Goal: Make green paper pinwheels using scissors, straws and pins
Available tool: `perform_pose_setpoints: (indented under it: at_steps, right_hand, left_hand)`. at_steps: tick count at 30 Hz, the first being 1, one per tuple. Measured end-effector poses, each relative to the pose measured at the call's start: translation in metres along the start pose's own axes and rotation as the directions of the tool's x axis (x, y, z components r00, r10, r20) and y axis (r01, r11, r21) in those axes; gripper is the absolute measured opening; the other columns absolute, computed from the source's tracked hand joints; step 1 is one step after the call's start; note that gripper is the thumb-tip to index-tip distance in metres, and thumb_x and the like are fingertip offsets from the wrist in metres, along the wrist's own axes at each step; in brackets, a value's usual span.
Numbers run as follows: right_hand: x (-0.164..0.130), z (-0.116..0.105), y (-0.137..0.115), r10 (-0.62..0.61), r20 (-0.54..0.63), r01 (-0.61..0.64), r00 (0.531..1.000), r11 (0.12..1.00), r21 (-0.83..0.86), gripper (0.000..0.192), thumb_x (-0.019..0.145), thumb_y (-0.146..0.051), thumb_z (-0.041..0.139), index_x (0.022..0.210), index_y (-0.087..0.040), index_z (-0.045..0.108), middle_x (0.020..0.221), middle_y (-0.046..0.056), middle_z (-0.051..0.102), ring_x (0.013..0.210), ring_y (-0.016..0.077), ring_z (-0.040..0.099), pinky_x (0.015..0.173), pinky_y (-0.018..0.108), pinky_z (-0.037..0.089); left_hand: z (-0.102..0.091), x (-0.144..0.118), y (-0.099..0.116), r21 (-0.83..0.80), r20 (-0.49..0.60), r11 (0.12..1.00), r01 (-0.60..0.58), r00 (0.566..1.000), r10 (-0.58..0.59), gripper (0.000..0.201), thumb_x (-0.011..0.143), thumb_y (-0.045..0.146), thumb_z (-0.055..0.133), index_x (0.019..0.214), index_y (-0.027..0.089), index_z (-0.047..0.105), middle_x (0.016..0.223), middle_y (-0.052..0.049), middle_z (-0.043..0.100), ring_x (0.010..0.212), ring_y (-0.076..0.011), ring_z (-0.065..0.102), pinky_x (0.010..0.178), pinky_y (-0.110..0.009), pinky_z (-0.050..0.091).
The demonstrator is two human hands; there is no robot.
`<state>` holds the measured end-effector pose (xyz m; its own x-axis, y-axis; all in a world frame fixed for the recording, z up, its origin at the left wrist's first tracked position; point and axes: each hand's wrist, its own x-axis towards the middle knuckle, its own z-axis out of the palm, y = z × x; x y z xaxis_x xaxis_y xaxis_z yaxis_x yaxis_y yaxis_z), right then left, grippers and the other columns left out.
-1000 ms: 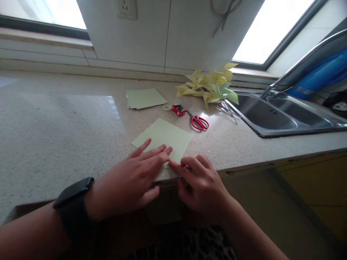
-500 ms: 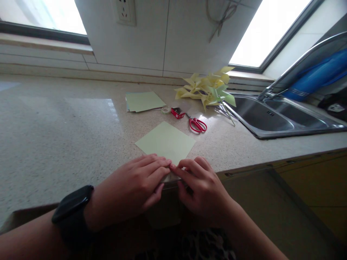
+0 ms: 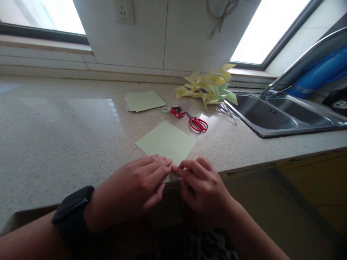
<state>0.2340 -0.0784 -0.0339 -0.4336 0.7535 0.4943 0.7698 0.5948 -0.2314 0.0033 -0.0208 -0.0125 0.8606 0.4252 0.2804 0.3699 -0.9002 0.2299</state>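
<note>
A pale green square sheet of paper (image 3: pixel 165 139) lies on the counter, turned with one corner toward me. Stretched flat over its near left edge is my left hand (image 3: pixel 143 178), fingers side by side and thumb apart. My right hand (image 3: pixel 199 180) is closed at the near corner, its fingers bent and the index fingertip pressing there. Both sets of fingertips almost meet and partly cover that corner. A dark watch (image 3: pixel 73 204) sits on my left wrist.
Beyond the sheet are a paper stack (image 3: pixel 145 100), a tape roll (image 3: pixel 166 109), a small red box (image 3: pixel 178 112) and red-handled scissors (image 3: pixel 198 124). Yellow and green paper pinwheels (image 3: pixel 207 86) lie beside the steel sink (image 3: pixel 271 115). The counter edge (image 3: pixel 244 169) runs close under my hands.
My hands stay at the sheet's near corner, with only a very slight shift of the right fingers. The view has moved a little; the objects on the counter have not.
</note>
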Motion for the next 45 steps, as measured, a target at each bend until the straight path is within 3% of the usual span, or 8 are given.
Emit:
perform_pose_setpoints:
  at_steps: [14,20,35,40,45]
  right_hand:
    - [0.0026,-0.0032,-0.0011,0.034,0.017,-0.034,0.999,0.999,0.035,0.043,0.088,-0.012,0.059,0.13,-0.014,0.062,0.107,0.01,0.063,0.093,0.024,0.051,0.084,0.043,0.049]
    - [0.0013,-0.003,0.0003,0.012,0.002,-0.012,1.0,0.999,0.049,0.034,0.088,-0.008,0.057,0.121,-0.012,0.065,0.106,0.009,0.064,0.093,0.0225,0.052,0.085,0.041,0.049]
    - [0.0047,-0.0026,0.0001,0.028,0.03,-0.029,0.999,0.999,0.017,0.043,0.088,-0.012,0.056,0.131,-0.009,0.062,0.102,0.011,0.061,0.091,0.0241,0.049,0.082,0.041,0.05]
    - [0.0057,-0.0029,0.0004,0.048,0.072,-0.048,0.996,0.999,-0.002,0.047,0.089,-0.015,0.055,0.136,-0.01,0.059,0.106,0.011,0.061,0.093,0.0252,0.05,0.085,0.043,0.05]
    - [0.0036,-0.0034,-0.0009,0.073,0.075,-0.07,0.994,0.997,-0.04,0.046,0.09,-0.021,0.057,0.135,-0.013,0.059,0.121,0.011,0.063,0.102,0.0273,0.053,0.092,0.047,0.045]
  left_hand:
    - [-0.0009,0.0014,-0.0001,-0.098,0.002,0.994,0.043,0.999,-0.043,0.044,0.09,0.015,0.061,0.133,0.015,0.058,0.134,-0.01,0.065,0.127,-0.0245,0.057,0.11,-0.043,0.051]
    - [-0.0013,0.0018,-0.0007,-0.079,-0.015,0.996,0.027,0.999,-0.028,0.043,0.091,0.015,0.06,0.134,0.014,0.056,0.133,-0.011,0.066,0.126,-0.024,0.057,0.108,-0.042,0.052]
    - [-0.0015,0.003,-0.0006,-0.072,0.009,0.997,0.017,1.0,-0.016,0.049,0.089,0.012,0.058,0.138,0.011,0.053,0.137,-0.012,0.062,0.13,-0.0248,0.053,0.112,-0.042,0.048]
    - [-0.001,0.0017,0.0008,-0.063,0.025,0.996,0.07,0.997,-0.069,0.049,0.089,0.014,0.059,0.138,0.014,0.054,0.138,-0.01,0.062,0.129,-0.0243,0.054,0.112,-0.042,0.047]
    - [-0.0022,0.0032,0.0039,0.019,-0.004,0.999,0.045,0.999,-0.045,0.047,0.091,0.015,0.058,0.137,0.012,0.054,0.135,-0.011,0.063,0.126,-0.0267,0.055,0.11,-0.046,0.046]
